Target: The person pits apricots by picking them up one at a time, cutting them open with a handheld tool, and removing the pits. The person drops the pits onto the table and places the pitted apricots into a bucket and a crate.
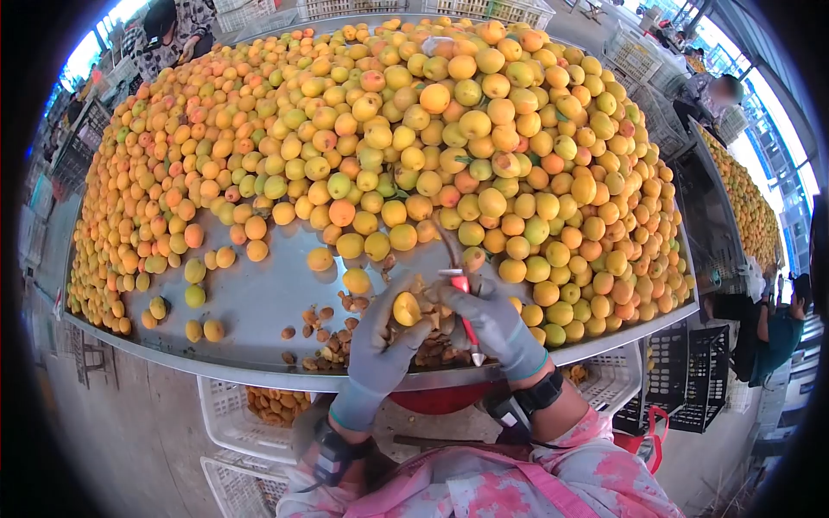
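My gloved left hand (376, 338), in grey with a teal cuff, is closed around a yellow apricot (406, 308), whose rounded side faces up between thumb and fingers. Close beside it, my gloved right hand (498, 321) grips a red-handled knife (460, 283) with a curved blade pointing away from me. Both hands are over the near edge of the metal table (250, 289). Below and around them lie brown apricot pits (324, 335) and scraps. A large heap of apricots (432, 138) covers much of the table beyond.
White crates (246, 427) stand under the near edge, one with apricot pieces (275, 406) in it. Black crates (691, 371) are at the right. Another fruit-covered table (743, 198) stands further right. Other people (177, 30) are around the tables.
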A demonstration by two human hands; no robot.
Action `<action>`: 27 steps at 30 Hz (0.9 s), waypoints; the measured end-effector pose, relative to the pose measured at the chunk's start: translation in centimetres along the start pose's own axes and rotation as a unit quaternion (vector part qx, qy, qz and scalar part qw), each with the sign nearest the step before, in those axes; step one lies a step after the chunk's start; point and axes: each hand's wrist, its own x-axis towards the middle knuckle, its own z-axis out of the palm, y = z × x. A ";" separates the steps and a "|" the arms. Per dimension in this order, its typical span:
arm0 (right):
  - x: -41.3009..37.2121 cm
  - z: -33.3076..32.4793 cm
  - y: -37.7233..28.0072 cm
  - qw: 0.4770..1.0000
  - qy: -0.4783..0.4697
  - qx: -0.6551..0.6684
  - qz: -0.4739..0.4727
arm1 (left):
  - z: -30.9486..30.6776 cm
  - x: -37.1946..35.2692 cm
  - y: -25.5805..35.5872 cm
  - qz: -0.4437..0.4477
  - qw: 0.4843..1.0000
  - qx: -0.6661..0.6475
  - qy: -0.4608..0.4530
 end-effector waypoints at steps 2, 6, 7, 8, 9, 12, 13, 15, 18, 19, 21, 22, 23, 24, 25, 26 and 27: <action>-0.2 0.2 -0.4 0.988 0.017 -0.151 -0.021 | -0.2 0.3 0.3 0.044 0.992 0.118 -0.004; -1.3 1.4 -1.5 0.987 0.027 -0.156 -0.010 | -0.3 0.4 0.9 0.048 0.975 0.215 -0.014; -1.3 1.5 -1.3 0.988 0.024 -0.149 -0.022 | -0.3 0.4 0.8 0.043 0.971 0.234 -0.011; -1.3 1.6 -1.2 0.989 0.020 -0.142 -0.035 | -0.2 0.4 0.7 0.042 0.971 0.234 -0.010; -1.3 1.7 -1.0 0.989 0.018 -0.142 -0.034 | -0.1 0.4 0.5 0.058 0.956 0.287 -0.020; -1.0 2.1 -0.7 0.986 0.030 -0.161 -0.017 | 0.1 0.2 0.4 0.062 0.930 0.362 -0.029; -1.0 1.9 -0.9 0.989 0.026 -0.146 0.001 | 0.3 0.1 0.4 0.052 0.923 0.380 -0.034; -1.2 1.4 -0.9 0.997 0.021 -0.062 0.046 | 0.5 0.1 -0.2 0.074 0.934 0.350 -0.028; -1.3 1.9 -0.5 0.997 0.074 -0.016 0.024 | 0.6 0.0 -0.8 0.087 0.942 0.325 -0.013; -1.2 2.0 -0.3 0.998 0.053 -0.018 0.038 | 0.6 0.0 -1.0 0.087 0.944 0.316 -0.019; -0.9 1.8 0.0 0.996 0.067 -0.065 0.010 | 0.5 -0.1 -1.3 0.078 0.945 0.317 -0.007; -0.7 2.0 0.3 0.996 0.052 -0.068 0.018 | 0.6 -0.1 -1.3 0.072 0.956 0.285 -0.009; -0.5 2.1 0.5 0.995 0.061 -0.083 -0.002 | 0.5 -0.1 -1.4 0.069 0.966 0.249 -0.013; -0.5 2.3 0.6 0.992 0.073 -0.097 -0.024 | 0.4 -0.2 -1.6 0.066 0.966 0.251 -0.006; -0.3 2.5 0.9 0.990 0.076 -0.108 -0.039 | 0.3 -0.3 -1.8 0.057 0.973 0.224 -0.005; -0.2 2.6 0.9 0.990 0.076 -0.111 -0.039 | 0.4 -0.2 -1.9 0.049 0.980 0.195 -0.007; -0.2 2.7 0.8 0.990 0.078 -0.117 -0.030 | 0.4 -0.3 -1.9 0.050 0.980 0.191 -0.007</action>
